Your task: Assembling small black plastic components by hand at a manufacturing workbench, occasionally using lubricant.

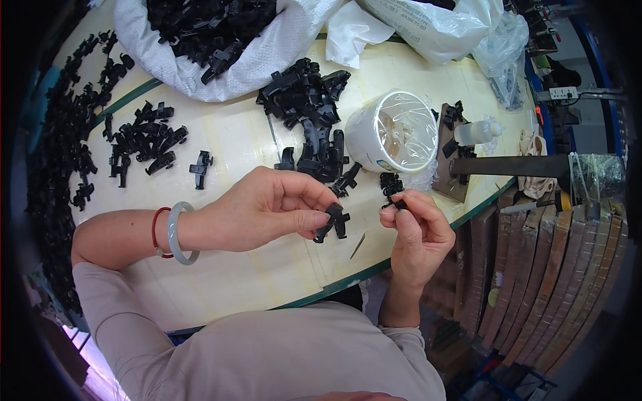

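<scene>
Between the thumb and fingers of my left hand (274, 208) is a black plastic clip-like part (332, 223), held over the table near its front edge. My right hand (421, 234), a short way to the right, pinches a small black piece (400, 204) whose exact kind is too small to make out. Just beyond the right fingertips lies a little heap of small black pieces (390, 183). Larger black plastic parts (319, 152) are piled past my left hand, and a single black part (200, 169) lies apart on the tabletop (234, 144).
A white woven sack (137, 50) full of black parts stands at the back. Right of the pile is a white bucket (358, 137) with a plastic liner. A hand press-like metal arm (508, 166) and a squeeze bottle (476, 132) are at the right edge. Stacked boards (535, 281) stand beyond it.
</scene>
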{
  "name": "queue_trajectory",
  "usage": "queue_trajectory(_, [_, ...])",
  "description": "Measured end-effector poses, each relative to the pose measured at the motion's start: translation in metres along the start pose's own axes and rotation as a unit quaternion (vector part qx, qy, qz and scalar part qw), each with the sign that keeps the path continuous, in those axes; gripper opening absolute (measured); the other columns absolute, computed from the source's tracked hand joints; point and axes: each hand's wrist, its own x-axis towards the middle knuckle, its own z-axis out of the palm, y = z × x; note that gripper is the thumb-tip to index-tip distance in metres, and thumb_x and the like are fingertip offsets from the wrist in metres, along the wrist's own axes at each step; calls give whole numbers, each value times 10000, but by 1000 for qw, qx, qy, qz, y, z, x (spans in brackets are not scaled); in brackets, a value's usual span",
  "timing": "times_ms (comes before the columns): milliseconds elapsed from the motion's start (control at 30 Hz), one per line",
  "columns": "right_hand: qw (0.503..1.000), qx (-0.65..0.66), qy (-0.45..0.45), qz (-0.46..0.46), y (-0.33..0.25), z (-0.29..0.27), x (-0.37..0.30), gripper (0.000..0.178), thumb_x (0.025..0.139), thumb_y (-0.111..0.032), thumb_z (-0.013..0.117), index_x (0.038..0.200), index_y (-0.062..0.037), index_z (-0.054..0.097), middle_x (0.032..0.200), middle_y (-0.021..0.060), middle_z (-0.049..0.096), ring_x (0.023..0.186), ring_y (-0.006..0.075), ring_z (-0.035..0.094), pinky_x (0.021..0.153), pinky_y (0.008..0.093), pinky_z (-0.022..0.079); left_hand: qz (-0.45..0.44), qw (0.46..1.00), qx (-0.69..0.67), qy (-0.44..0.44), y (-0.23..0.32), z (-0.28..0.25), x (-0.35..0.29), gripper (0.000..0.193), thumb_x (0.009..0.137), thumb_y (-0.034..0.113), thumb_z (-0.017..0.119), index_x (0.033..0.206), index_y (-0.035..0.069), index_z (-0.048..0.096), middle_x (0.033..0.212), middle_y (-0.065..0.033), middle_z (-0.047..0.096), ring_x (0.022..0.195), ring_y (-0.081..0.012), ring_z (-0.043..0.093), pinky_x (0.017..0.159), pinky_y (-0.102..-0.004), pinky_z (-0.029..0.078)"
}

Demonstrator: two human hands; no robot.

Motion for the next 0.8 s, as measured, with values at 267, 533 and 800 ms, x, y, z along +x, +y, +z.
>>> queue_trajectory(267, [1000,-3,-9,-23,-6,-5,7,175,800,115,577,968,83,614,972,190,606,764,203,656,661,288,576,-4,1000,2,4,-2,-1,0,202,894,37,566,1085,-27,569,930,-79,649,846,-122,636,749,-249,535])
queue_trajectory(533, [807,-482,-86,-330,-23,-9,68,217,719,89,676,923,18,656,867,125,649,753,234,644,657,298,516,-9,1000,-12,10,-3,1,0,200,882,27,580,1074,-30,569,933,-78,646,841,-121,641,737,-244,540])
queue_trajectory(800, [731,-569,-178,-330,-30,-4,93,188,730,38,677,907,-26,670,869,89,653,760,210,626,650,270,498,-13,1000,-21,16,1,0,0,205,874,26,592,1069,-31,569,935,-73,643,839,-120,640,740,-248,541])
